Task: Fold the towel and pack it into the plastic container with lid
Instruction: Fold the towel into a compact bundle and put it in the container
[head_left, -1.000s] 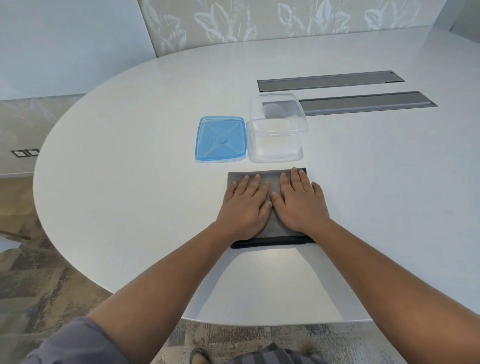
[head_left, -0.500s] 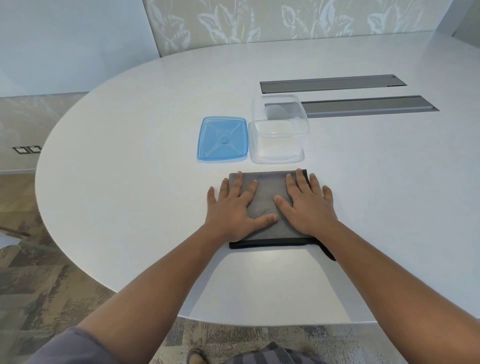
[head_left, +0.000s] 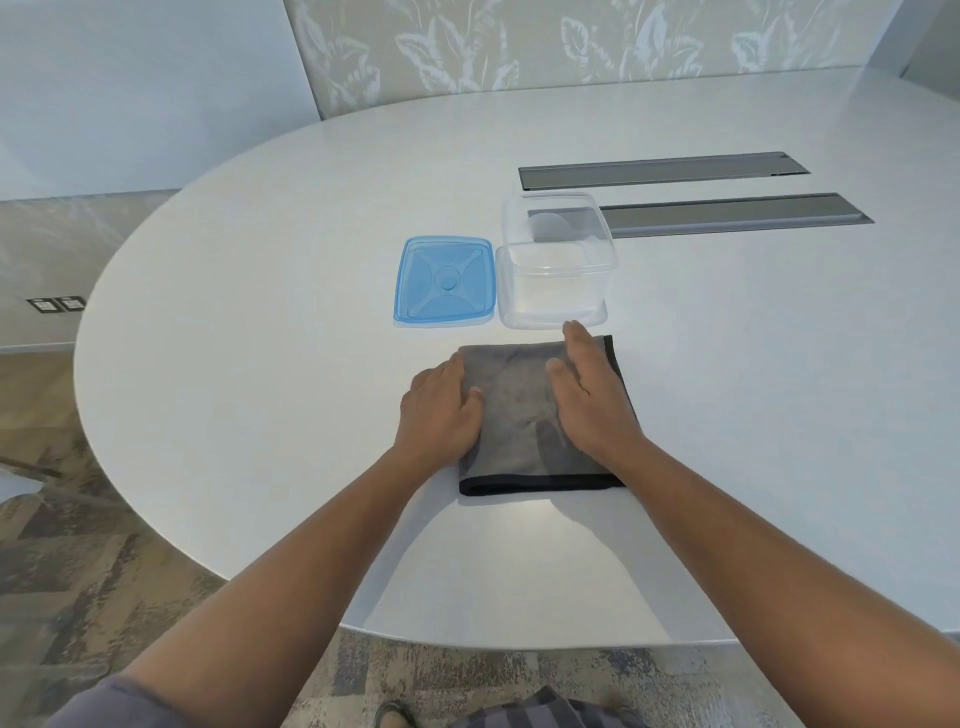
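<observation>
A grey towel (head_left: 519, 415) with a black hem lies folded into a rectangle on the white table, just in front of the clear plastic container (head_left: 556, 291). The container stands upright with nothing in it. Its blue lid (head_left: 444, 283) lies flat to the container's left. My left hand (head_left: 439, 410) is at the towel's left edge, thumb on top and fingers curled around the edge. My right hand (head_left: 589, 395) rests flat on the towel's right half, fingertips almost at the container's near wall.
The oval white table (head_left: 260, 364) curves away on the left and near sides. Two long grey cable slots (head_left: 660, 174) (head_left: 727, 215) are set into the tabletop behind the container. Patterned floor lies beyond the table edge.
Both hands have slid apart from the towel's middle. The left hand has moved to the left edge and curled around it; the right hand has shifted right and forward.
</observation>
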